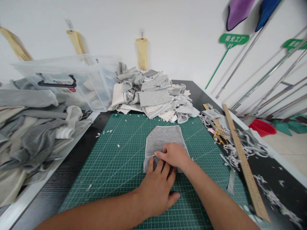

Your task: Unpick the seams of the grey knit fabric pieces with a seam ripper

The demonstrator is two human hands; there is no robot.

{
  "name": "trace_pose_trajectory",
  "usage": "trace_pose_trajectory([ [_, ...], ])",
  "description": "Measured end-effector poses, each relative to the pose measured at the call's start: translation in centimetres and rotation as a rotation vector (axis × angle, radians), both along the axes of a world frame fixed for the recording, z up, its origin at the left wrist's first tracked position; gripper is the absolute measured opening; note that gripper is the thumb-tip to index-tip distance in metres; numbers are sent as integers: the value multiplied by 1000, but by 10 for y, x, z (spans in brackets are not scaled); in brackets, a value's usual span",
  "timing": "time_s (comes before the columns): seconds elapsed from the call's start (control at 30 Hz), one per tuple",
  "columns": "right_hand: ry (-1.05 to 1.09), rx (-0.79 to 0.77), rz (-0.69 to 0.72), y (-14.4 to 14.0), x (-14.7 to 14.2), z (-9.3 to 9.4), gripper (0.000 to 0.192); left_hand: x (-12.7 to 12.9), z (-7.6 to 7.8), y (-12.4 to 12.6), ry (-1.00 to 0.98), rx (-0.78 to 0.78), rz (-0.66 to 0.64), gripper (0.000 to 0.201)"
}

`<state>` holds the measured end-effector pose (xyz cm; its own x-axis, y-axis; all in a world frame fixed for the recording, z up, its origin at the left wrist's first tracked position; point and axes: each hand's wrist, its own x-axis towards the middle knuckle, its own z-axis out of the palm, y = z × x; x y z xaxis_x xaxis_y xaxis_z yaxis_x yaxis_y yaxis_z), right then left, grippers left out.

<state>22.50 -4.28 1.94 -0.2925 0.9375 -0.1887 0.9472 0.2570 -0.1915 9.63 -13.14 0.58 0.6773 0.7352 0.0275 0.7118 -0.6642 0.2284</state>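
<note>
Left hand [157, 187] flat on green gridded cutting mat [115, 166], fingertips on grey fabric piece [164, 137]; right hand [174, 155] pressing same piece.

The lower edge of the grey fabric piece [163, 140] lies hidden under the right hand [174, 156] and the fingers of the left hand [157, 188]. Something small and pale sits at the right fingertips, too small to tell. Both forearms are cut off by the bottom edge. The label on the clear plastic box [72, 80] is too blurred to read.
</note>
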Motion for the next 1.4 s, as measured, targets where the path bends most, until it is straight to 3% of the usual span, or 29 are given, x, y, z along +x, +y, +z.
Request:
trace_pose_trajectory([
  [0.67,-21,61,4,0,-1,-5,62,-1,0,-1,-16,0,-4,67],
  [1.13,40,30,-10,18,48,-13,62,-6,-11,2,-88,-30,-96,69],
  [1.4,247,-32,-52,18,58,-15,60,-6,-9,4,-85,-56,-114,69],
])
